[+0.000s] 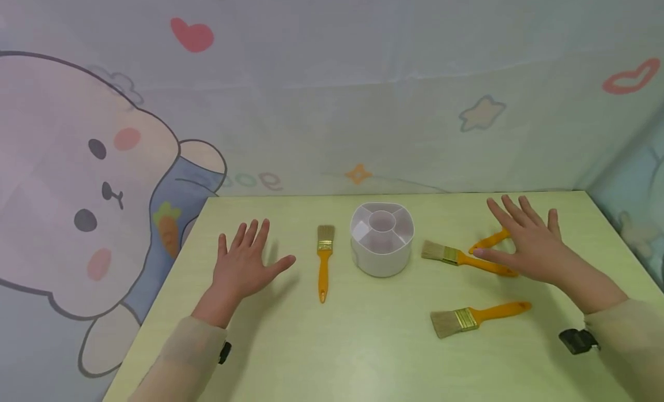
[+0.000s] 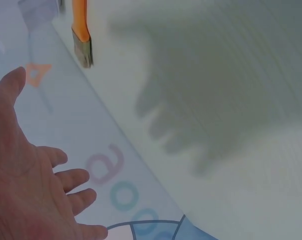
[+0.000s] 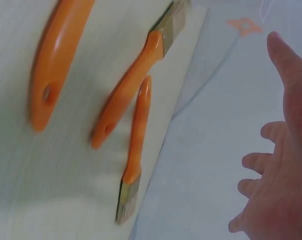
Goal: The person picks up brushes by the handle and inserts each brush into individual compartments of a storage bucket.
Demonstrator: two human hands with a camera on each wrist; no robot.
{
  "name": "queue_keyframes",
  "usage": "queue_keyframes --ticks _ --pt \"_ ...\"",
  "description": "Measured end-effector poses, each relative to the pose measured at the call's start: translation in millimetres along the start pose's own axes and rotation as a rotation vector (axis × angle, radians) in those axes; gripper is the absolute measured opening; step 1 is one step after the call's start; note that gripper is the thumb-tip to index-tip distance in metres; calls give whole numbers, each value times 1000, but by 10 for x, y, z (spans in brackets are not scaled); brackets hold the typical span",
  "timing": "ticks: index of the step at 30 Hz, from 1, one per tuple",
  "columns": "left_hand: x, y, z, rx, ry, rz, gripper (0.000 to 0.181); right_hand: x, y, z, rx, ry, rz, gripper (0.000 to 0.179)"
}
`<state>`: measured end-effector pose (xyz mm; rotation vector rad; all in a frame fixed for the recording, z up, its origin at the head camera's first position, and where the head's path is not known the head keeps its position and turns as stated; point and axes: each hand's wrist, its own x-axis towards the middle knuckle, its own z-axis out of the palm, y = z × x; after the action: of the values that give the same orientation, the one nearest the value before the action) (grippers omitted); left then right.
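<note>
Both hands hover over the table with fingers spread and nothing held. My left hand is left of an upright-lying paintbrush with an orange handle and its bristles toward the back. A white round organizer with several compartments stands at the table's middle. My right hand is above two paintbrushes on the right; one brush points its bristles left, while the other brush is partly hidden by the hand in the head view. Nearer the front lies another paintbrush, bristles to the left.
The pale wooden table ends at the back against a light curtain printed with a cartoon bear, hearts and stars. Another stretch of curtain hangs along the right edge.
</note>
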<state>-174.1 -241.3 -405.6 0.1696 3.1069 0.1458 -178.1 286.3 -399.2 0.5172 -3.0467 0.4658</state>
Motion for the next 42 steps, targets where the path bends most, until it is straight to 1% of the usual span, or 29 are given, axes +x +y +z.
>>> queue_keyframes --ticks 5,9,15,23,32,42 --pt "25 86 33 13 7 18 105 94 -145 27 87 -25 -20 100" --pt "34 154 46 14 1 22 105 169 -256 43 148 -52 -41 98" --pt "54 280 75 17 3 26 104 246 -372 74 253 -79 -66 96" --pt "113 418 208 33 -20 44 105 377 -391 217 340 -101 -71 98" --pt "147 492 375 37 -46 46 106 466 -482 308 436 -123 -38 98" --pt "148 632 448 14 -72 49 103 573 -507 429 477 -168 -101 105"
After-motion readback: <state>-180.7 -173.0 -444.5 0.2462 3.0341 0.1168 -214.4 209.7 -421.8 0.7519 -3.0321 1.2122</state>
